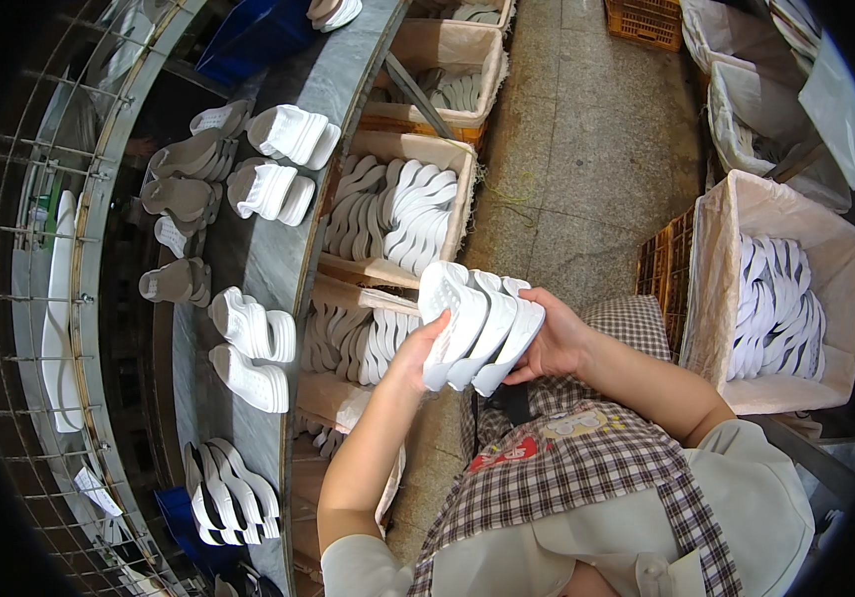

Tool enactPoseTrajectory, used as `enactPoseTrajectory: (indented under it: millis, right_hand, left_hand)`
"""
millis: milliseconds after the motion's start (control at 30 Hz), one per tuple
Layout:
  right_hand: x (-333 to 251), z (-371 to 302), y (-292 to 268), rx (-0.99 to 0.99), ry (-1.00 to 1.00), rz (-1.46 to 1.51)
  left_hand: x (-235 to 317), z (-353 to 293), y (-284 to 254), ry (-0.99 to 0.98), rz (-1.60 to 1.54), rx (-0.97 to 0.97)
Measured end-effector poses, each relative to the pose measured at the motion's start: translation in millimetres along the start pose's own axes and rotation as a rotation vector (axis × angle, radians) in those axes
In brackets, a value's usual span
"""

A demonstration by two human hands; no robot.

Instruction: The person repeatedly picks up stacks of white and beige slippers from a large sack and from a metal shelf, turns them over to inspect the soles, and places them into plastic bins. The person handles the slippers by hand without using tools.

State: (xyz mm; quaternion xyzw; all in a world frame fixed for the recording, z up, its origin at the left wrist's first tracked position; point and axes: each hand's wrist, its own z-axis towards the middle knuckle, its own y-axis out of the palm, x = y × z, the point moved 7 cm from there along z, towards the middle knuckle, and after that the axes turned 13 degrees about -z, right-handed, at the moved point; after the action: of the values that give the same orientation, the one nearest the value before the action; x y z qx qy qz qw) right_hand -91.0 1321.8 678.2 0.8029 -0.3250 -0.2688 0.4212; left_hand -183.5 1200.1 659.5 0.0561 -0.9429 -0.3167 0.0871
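A short stack of white shoe soles [480, 330] is held between my two hands in front of my body. My left hand [417, 353] grips its left end, with the thumb on the near side. Around the right end my right hand [555, 336] is closed, its fingers partly hidden behind the soles. The soles nest closely in one another and are tilted, with small dimples on the upper faces. Just left of my left hand, a lined crate of grey and white soles [348, 338] lies below the shelf edge.
Along the left runs a grey shelf [333, 85] with several stacks of white soles [293, 136] and grey soles [181, 199]. Beyond it stands a wire grid [49, 358]. Lined crates of soles [467, 189] line the floor beside the shelf; another lined crate [795, 209] stands at right.
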Motion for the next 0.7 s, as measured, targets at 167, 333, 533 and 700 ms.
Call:
enactPoseTrajectory:
  millis: [167, 333, 533, 700]
  right_hand:
    - [-11.0, -3.7, 13.1, -0.014, -0.111, -0.127]
    - [-38.4, -9.9, 39.4, 0.003, -0.385, -0.331]
    - [-60.2, -31.8, 66.8, -0.004, -0.562, -0.516]
    - [-64.9, -45.7, 80.0, 0.025, -0.673, -0.704]
  left_hand:
    - [9.7, -17.2, 16.9, 0.165, 0.194, 0.044]
    - [20.7, -40.4, 47.7, 0.431, 0.289, -0.094]
    - [28.1, -54.7, 64.5, 0.545, 0.219, -0.362]
    - [32.7, -58.3, 57.9, 0.625, 0.128, -0.466]
